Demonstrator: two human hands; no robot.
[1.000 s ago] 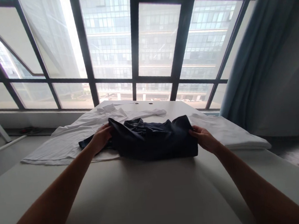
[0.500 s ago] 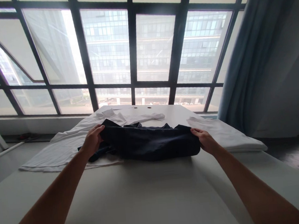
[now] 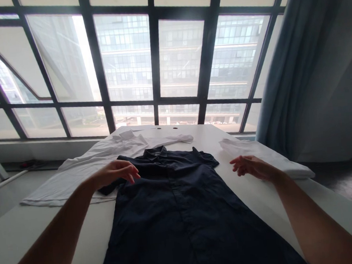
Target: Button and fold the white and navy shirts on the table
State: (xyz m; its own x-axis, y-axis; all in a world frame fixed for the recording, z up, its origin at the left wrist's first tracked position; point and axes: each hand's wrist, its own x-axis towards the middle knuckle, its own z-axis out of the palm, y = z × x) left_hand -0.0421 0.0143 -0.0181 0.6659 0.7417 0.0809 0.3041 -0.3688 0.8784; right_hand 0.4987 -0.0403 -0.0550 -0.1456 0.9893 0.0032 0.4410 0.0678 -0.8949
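Observation:
A dark navy short-sleeved shirt (image 3: 177, 206) lies spread on the white table, front side up. Its collar (image 3: 155, 152) points toward the window, and its lower hem runs out of view at the bottom. My left hand (image 3: 116, 172) hovers over the shirt's left shoulder area, fingers loosely bent and holding nothing. Off the shirt's right edge, my right hand (image 3: 250, 167) is in the air with its fingers slightly curled and apart, also holding nothing. The left sleeve is partly behind my left hand.
A white garment (image 3: 71, 175) is spread on the table (image 3: 80, 240) at the left, partly under the navy shirt's sleeve. Folded white cloth (image 3: 278, 161) lies at the right. Beyond the table stand large windows (image 3: 125, 58), with a grey-blue curtain (image 3: 285, 71) on the right.
Both hands have let go of the navy shirt. Its raised lower part has come down toward me and now lies flat, showing the collar and button front.

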